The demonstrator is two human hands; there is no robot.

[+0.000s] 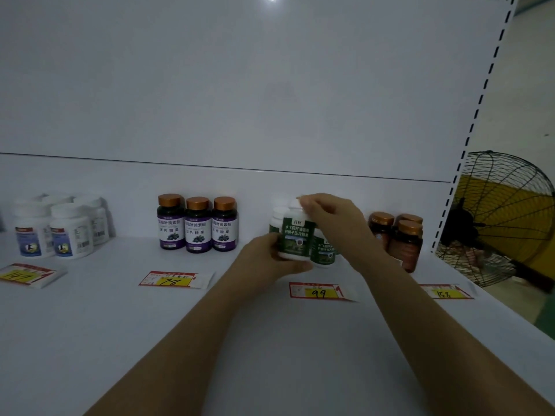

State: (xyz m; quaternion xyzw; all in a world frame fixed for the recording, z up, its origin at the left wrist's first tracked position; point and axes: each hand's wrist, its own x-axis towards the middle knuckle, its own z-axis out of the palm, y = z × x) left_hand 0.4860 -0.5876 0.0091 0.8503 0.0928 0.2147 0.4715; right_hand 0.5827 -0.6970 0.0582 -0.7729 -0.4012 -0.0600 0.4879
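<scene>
a green bottle (295,238) is held upright at the front of its group, just behind the 99 tag (319,292). the left grip (270,259) is wrapped round its lower body and the right grip (330,217) is pinched on its white cap, likely so the label is kept facing out while it is lined up. whether its base touches the shelf (270,340) cannot be told. purple bottles (198,225), white bottles (60,232) and brown bottles (404,238) are set in separate clusters on the dim white shelf. a fan (504,217) is seen at the right.
</scene>
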